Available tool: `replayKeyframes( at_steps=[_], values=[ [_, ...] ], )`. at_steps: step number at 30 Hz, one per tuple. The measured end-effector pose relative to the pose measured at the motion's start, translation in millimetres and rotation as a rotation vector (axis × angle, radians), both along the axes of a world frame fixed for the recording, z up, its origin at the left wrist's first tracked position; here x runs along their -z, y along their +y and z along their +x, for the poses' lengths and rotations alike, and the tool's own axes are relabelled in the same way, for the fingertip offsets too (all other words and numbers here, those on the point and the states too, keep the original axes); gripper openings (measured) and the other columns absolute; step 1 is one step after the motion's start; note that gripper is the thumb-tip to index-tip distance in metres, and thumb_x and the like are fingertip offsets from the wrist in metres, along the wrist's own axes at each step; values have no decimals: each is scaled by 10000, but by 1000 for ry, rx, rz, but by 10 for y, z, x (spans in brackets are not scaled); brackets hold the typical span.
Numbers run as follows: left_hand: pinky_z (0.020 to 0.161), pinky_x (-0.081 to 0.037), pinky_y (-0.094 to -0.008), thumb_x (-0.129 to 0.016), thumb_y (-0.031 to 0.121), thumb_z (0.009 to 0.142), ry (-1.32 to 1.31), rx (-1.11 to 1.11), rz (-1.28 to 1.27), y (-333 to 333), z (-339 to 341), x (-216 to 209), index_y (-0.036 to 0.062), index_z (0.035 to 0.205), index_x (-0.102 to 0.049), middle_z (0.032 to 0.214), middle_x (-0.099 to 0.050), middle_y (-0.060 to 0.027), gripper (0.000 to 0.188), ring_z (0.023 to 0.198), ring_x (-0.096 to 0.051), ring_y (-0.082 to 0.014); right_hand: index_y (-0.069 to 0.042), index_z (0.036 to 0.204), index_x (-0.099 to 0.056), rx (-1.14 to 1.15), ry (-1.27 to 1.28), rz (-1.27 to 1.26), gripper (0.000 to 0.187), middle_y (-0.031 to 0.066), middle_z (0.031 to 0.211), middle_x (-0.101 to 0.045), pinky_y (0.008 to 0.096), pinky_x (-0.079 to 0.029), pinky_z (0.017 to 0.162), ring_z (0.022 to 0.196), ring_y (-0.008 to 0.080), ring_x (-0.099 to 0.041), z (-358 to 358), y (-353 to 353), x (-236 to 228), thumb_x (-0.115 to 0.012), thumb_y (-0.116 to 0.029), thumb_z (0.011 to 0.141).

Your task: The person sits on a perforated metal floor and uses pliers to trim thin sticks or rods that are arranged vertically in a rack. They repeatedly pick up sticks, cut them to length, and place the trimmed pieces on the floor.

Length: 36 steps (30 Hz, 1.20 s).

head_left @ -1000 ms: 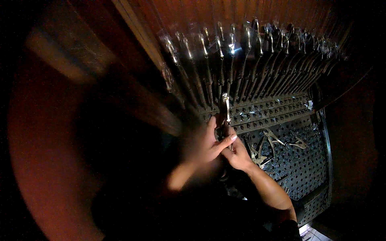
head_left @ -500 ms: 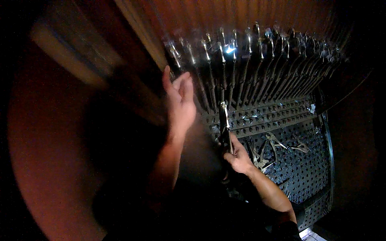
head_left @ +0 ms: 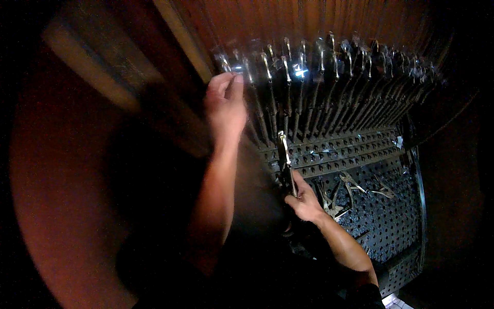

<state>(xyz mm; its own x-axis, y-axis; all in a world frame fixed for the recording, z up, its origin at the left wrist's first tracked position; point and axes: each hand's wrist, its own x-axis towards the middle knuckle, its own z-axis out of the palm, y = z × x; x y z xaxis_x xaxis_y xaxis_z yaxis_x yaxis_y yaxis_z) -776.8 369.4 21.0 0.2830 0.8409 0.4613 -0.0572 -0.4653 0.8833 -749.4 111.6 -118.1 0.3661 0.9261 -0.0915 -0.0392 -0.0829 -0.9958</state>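
My left hand (head_left: 226, 105) is raised at the left end of a row of dark upright rods, its fingers bent together just below a shiny metal tip (head_left: 224, 63). Whatever lies between those fingers is hidden and partly blurred. Lower and to the right, my right hand (head_left: 307, 203) is closed round the lower end of a slim dark bar with a shiny metal strip and tip (head_left: 282, 147). That bar stands nearly upright in front of the rods (head_left: 303, 110), which also carry bright metal tips.
Below the rods run perforated rails (head_left: 355, 149) with rows of small pegs. Several locking pliers (head_left: 352, 183) lie on a dark perforated panel (head_left: 391, 226) right of my right hand. A reddish-brown ribbed wall (head_left: 288, 20) rises behind, and brown boards (head_left: 185, 41) slant at the upper left.
My left hand has moved up to the leftmost metal tip, and its spread fingers have bent together. My right hand keeps hold of the bar, almost unmoved.
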Motion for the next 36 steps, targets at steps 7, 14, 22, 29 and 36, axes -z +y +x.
replayKeyframes(
  at_steps=[7, 14, 22, 29, 36],
  values=[
    [949, -540, -332, -619, 110, 1001, -160, 143, -26, -123, -136, -67, -35, 1144, -636, 1041, -726, -151, 204, 986, -704, -222, -33, 1472, -415, 40, -151, 75, 637, 81, 1314, -546, 311, -370, 1072, 1228, 170, -494, -61, 224, 116, -600, 3, 864],
    [968, -552, -357, -643, 95, 987, -217, 210, -71, -245, -193, -84, -24, 1117, -663, 1040, -739, -169, 178, 989, -713, -233, -20, 1493, -407, 41, -108, 123, 692, 226, 1463, -505, 411, -357, 1151, 1356, 344, -490, -168, 620, -118, -682, -319, 933],
    [950, -535, -341, -681, 129, 966, -165, 260, -193, -375, -295, -160, -8, 1062, -709, 1016, -747, -133, 170, 965, -707, -211, -17, 1489, -417, 119, -60, 99, 610, 87, 1336, -588, 311, -407, 1071, 1225, 166, -534, -158, 858, -186, -655, -133, 939],
    [878, -504, -268, -687, 133, 961, -156, 279, -256, -440, -357, -190, -13, 1059, -723, 997, -749, -91, 180, 925, -679, -145, -14, 1497, -408, 114, -113, 112, 685, 180, 1434, -522, 368, -371, 1128, 1327, 271, -491, -70, 900, -164, -690, -267, 927],
    [852, -499, -242, -691, 118, 955, -160, 311, -273, -446, -355, -194, -22, 1066, -725, 998, -752, -77, 182, 904, -672, -119, -17, 1482, -428, 135, -180, 114, 613, 72, 1343, -583, 302, -392, 1071, 1229, 157, -517, -64, 911, -134, -674, -171, 942]
  ],
)
